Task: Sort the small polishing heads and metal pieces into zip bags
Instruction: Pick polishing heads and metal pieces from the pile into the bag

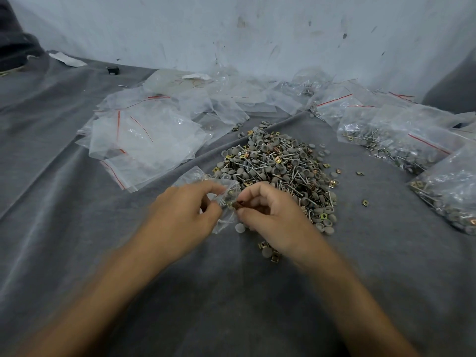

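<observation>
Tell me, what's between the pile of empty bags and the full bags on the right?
The head view shows the loose heap of grey polishing heads and metal pieces lying on the grey cloth between them.

A dark grey cloth (pixel 77 202) covers the counter. The pile (pixel 278 171) at centre mixes dull grey polishing heads, silver pins and brassy yellow metal squares. Clear zip bags (pixel 144 135) at upper left carry thin red stripes. The wall (pixel 231 29) is pale bluish-white, scuffed dark.
</observation>
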The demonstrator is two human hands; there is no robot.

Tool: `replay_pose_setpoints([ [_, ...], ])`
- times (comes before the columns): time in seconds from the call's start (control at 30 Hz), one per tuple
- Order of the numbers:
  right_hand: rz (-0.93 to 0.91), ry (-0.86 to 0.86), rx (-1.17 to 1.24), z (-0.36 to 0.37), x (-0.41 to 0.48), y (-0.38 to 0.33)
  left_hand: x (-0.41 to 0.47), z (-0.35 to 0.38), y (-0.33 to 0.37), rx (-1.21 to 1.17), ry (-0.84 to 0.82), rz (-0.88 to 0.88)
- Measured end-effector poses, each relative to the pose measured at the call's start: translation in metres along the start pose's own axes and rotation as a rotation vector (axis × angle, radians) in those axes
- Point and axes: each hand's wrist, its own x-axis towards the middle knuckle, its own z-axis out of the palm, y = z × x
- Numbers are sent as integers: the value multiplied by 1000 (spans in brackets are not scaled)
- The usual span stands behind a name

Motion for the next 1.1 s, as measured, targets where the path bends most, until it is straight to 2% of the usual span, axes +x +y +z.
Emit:
replay_pose_setpoints([
  [0.23, -83, 65, -241, 11, 2, 5, 0, 0, -1, 7, 5, 14],
  [0.33, -87, 57, -186, 5, 2, 3, 0, -1, -2, 1, 2, 8],
  [0.47, -120, 140, -180, -26, 1, 4, 1, -2, -3, -5, -6, -6],
  [0.63, 67, -147, -418, -58, -9, 12, 1, -3, -5, 8, -14, -8],
  [0.83, 40, -340, -675, -58, -13, 6, 2, -2, -4, 4, -9, -17],
  [1.1, 64, -388, -706, -53, -19, -2, 2, -3, -5, 6, -14, -10],
])
